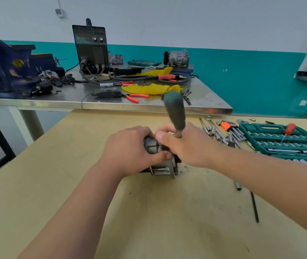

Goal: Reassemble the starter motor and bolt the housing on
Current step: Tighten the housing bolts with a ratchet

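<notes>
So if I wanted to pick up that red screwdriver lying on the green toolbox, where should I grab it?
Probably by its fat red handle, coming down from above. The red screwdriver lies flat across the open green toolbox, so the handle's top is free, while its thin shaft slants down over the socket rows, giving less to hold.

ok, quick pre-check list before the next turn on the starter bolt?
1. Left hand steadying starter motor: ok.
2. Right hand gripping the shank below the green driver handle: ok.
3. Driver tip seated on the bolt: cannot tell, hidden by fingers.
4. Motor resting on wooden table: ok.
5. Housing flush: cannot tell.
6. Socket set beside the right arm: ok.
</notes>
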The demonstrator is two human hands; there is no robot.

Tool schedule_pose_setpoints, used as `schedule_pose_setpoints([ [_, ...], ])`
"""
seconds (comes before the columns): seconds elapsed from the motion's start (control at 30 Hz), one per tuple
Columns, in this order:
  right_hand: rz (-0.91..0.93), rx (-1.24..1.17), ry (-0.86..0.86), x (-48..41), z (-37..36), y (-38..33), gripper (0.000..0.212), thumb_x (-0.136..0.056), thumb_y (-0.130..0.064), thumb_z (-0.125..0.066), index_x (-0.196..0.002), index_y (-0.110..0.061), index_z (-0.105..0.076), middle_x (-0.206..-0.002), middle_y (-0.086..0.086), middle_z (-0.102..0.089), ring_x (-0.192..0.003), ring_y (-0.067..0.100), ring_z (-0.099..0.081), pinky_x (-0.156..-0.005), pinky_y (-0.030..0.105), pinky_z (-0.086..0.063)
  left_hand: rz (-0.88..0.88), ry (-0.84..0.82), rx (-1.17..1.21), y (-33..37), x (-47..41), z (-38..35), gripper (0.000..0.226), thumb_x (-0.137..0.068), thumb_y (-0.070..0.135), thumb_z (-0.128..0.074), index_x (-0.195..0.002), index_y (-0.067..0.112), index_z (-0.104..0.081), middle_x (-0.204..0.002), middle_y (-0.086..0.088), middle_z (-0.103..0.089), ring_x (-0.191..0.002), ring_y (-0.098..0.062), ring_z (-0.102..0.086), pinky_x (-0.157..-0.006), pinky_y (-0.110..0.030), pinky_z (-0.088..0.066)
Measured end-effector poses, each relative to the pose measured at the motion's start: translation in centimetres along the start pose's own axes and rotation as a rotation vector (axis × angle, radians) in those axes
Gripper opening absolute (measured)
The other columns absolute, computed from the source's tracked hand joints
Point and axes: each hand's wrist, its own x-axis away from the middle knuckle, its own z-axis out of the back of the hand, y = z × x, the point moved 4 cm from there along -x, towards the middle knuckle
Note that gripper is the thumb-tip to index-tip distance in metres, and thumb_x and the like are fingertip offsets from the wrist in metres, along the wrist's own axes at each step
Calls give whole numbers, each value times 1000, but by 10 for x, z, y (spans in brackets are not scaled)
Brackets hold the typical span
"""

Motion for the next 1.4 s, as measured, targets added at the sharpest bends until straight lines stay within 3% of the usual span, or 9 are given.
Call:
schedule_pose_setpoints([
  [0.1, 12, -46, -49, 0, 2, -3, 31, -97, -36, -45, -92, -13, -64, -58, 1, -49, -53, 9, -44, -54, 27, -39, -14, -6, 23, 2, 2, 2, 49, -54, 86, -42, -63, 38, -36, -63, 16, -47, -58, 4, -43, -49, -24, -26],
  [0.23, 48, -25, -63, 5, 3, -6, 25, -97, -38, -44, -94, -24, -65, -71, 4, -64, -64, 13, -54, -54, 21, -40, -5, -3, 3, 1, 3, 2, 54, -53, 88, -38, -73, 38, -45, -67, 17, -50, -62, 3, -46, -50, -25, -29],
  [0.33, -7, -136, -81, 5, 7, 7, 23, -95, -44, -43, -95, -30, -61, -52, -9, -53, -44, 5, -44, -44, 16, -36, 10, 12, 36, 0, 4, 3, 56, -55, 87, -44, -78, 37, -52, -71, 17, -53, -67, -2, -50, -54, -26, -38],
  [0.53, -659, -694, 51, 47, 14, 72, 42, -95, -49, -46, -90, -8, -56, -51, 4, -52, -33, 15, -29, -38, 21, -31, -60, 46, 11, -2, 21, 0, 70, -60, 86, -42, -100, 32, -62, -87, 18, -58, -83, -7, -51, -64, -30, -46],
  [0.8, -686, -15, -142, 87, -4, 85, 35, -95, -39, -41, -84, -12, -61, -54, -2, -55, -42, 13, -44, -45, 22, -35, -258, 152, -176, 15, 49, -13, 85, -65, 81, -40, -102, 10, -68, -87, -2, -64, -76, -26, -61, -43, -32, -47],
  [0.93, -618, 260, -88, 94, -13, 83, 43, -98, -47, -30, -80, -17, -55, -69, -3, -59, -62, 15, -53, -66, 33, -37, -295, 140, -257, 15, 56, -22, 88, -66, 79, -40, -102, 5, -69, -90, -8, -65, -79, -31, -64, -52, -33, -52],
  [1.1, -526, 667, -38, 94, 0, 80, 44, -98, -49, -25, -73, -22, -47, -72, -1, -56, -62, 15, -52, -51, 28, -36, -364, 134, -285, 6, 65, -25, 95, -76, 84, -23, -109, 4, -62, -94, -13, -66, -80, -33, -64, -75, -39, -44],
  [1.3, -349, 555, 177, 80, 13, 72, 27, -101, -31, -26, -91, -24, -50, -89, -5, -53, -74, 13, -53, -63, 34, -47, -356, 41, -81, -2, 73, -22, 91, -69, 91, -28, -105, 13, -60, -90, 2, -62, -80, -22, -59, -69, -32, -45],
  [1.4, -248, 406, 168, 73, 3, 64, 26, -101, -30, -34, -121, -28, -51, -118, -8, -48, -104, 11, -51, -82, 32, -46, 41, 164, 293, -28, 69, -20, 44, -71, 67, -53, -101, 34, -55, -87, 17, -59, -81, -7, -55, -69, -30, -46],
])
